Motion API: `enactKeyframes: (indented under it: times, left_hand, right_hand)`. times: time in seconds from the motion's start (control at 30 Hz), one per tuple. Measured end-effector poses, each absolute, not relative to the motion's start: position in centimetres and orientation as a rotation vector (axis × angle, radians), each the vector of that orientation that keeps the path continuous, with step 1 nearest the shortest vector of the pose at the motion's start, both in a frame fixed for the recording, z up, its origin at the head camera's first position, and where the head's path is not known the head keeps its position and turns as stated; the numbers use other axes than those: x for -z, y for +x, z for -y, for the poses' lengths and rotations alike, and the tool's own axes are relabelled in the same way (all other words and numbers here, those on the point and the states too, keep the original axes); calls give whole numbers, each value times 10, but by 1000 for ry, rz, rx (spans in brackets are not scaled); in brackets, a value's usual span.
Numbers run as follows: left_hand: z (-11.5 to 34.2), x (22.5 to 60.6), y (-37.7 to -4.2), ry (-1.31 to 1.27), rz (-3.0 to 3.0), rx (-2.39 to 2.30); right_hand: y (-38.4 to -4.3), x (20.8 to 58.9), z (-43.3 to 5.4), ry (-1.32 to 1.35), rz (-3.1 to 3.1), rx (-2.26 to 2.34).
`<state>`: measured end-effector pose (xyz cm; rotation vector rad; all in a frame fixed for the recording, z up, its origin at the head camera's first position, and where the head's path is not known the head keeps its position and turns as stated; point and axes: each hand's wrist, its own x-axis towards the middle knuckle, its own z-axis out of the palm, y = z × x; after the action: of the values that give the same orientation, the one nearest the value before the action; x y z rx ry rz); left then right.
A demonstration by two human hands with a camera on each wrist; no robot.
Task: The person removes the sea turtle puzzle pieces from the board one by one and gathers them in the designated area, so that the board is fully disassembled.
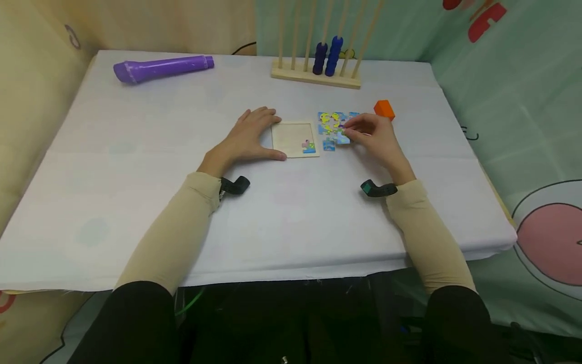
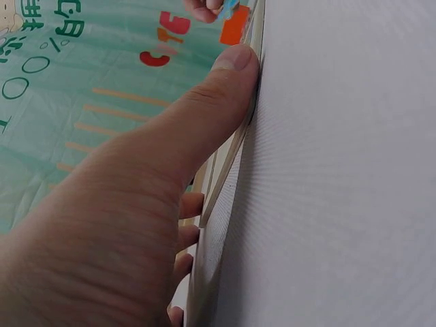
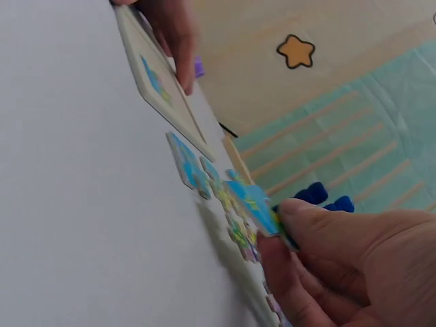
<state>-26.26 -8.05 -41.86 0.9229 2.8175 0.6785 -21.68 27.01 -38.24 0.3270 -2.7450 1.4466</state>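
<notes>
A shallow wooden puzzle tray [image 1: 288, 135] lies on the white tablecloth, with a few joined pieces [image 1: 309, 147] in its near right corner. My left hand [image 1: 247, 136] spans the tray's left side, thumb along the near edge and fingers at the far edge. Between right thumb and fingers, my right hand [image 1: 375, 135] pinches a blue and green jigsaw piece [image 3: 252, 203], tilted just above the others. Beneath and beside it, several loose pieces [image 1: 328, 145] with blue and yellow print are grouped right of the tray. The right fingers partly cover this group.
An orange block [image 1: 384, 108] sits just beyond my right hand. At the back stands a wooden peg rack [image 1: 316, 78] with dark blue beads on two rods. A purple microphone-shaped toy [image 1: 163, 68] lies at the back left. Printed curtains surround the table.
</notes>
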Motion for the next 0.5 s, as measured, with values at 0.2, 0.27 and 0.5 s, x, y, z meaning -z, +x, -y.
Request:
enactKeyframes:
  times: [0.2, 0.27, 0.5]
  left_hand:
    - [86, 417, -262, 910, -2820, -682]
    - [87, 418, -262, 906, -2819, -688]
    - [83, 420, -263, 924, -2816, -707]
  right_hand:
    - [-229, 397, -285, 331, 2816, -1322]
    - [-230, 400, -284, 336, 2834, -1271]
    - [-226, 404, -281, 297, 2829, -1091]
